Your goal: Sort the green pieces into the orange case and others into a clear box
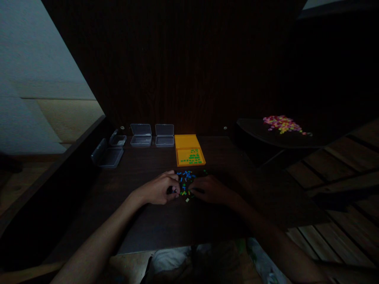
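Observation:
A loose scatter of small blue, green and yellow plastic pieces (187, 174) lies on the dark tabletop between my hands. At its left side rests my left hand (164, 188), fingers curled inward with the tips close to the pieces. My right hand (207, 187) is on the right side, in shadow, its fingertips drawn together at the pile's edge. Whatever either hand pinches is too small and dark to make out. Just beyond the pile stands an open yellow case (178, 162), its lid tipped back, with rows of green pieces inside.
Several clear plastic boxes with raised lids, among them a box (141, 141) and a nearer one (110, 158), stand at the back left. A heap of pink and yellow bits (282, 124) sits on a dark side shelf (251, 128) at the right. The light is dim.

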Demonstrator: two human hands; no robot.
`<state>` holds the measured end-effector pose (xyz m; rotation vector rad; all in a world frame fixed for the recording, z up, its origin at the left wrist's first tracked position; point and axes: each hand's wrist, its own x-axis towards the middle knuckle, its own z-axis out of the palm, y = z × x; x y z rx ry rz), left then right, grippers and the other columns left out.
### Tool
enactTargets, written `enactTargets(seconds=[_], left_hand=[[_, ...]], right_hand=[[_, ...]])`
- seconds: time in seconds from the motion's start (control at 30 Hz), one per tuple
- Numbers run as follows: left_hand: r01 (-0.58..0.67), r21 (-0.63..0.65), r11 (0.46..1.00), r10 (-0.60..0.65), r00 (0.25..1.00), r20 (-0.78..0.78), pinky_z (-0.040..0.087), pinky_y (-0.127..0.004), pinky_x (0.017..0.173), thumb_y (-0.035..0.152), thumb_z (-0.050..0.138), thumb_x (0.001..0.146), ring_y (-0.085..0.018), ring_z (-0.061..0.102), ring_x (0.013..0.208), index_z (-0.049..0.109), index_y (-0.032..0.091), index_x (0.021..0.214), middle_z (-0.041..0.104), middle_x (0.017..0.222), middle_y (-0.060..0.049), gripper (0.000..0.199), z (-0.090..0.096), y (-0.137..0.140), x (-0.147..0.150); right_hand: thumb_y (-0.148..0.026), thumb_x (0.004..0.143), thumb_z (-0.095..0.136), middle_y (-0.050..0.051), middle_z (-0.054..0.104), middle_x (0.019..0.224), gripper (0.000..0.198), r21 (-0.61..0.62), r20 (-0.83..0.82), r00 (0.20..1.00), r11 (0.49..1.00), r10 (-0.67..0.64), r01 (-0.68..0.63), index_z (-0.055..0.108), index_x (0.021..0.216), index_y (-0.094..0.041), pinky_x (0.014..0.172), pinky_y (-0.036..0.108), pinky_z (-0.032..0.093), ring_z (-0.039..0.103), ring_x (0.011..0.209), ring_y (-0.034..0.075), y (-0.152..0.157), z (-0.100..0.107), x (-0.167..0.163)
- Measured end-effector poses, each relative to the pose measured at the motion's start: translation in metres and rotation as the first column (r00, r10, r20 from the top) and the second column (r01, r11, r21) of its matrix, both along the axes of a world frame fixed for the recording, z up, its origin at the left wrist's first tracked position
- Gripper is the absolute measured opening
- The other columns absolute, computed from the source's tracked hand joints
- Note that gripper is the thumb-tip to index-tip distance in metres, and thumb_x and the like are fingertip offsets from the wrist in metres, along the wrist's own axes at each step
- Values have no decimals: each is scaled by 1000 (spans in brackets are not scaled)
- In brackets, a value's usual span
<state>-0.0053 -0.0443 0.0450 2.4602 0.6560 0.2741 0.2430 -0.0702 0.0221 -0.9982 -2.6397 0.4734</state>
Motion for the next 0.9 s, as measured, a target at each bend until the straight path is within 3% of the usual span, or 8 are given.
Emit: enactTargets(seconds=[0.2,0.67,0.9], left_hand=[[-29,18,999,29,1000,-2,33,-42,109,17,66,78,-18,59,88,67,20,85,64,87,0,8,-3,-2,1],[-45,56,997,44,999,9,43,-36,93,18,65,80,-20,57,92,68,20,90,64,90,-3,11,-5,-4,6],[-11,50,999,9,1000,29,42,-35,95,17,62,83,-19,58,93,70,20,89,65,92,-3,10,-7,-4,9]], right_hand=[[-20,91,56,5,75,93,16,-3,27,999,1000,-21,21,70,98,-19,69,23,44,68,79,15,0,0,0],[-19,89,57,5,74,92,16,-3,-23,1000,1000,-10,10,69,98,-19,70,24,45,68,78,15,-2,2,0],[-18,89,57,5,74,91,13,-12,-55,998,1000,1,-2,69,93,-19,70,23,45,67,75,14,-4,5,-2]])
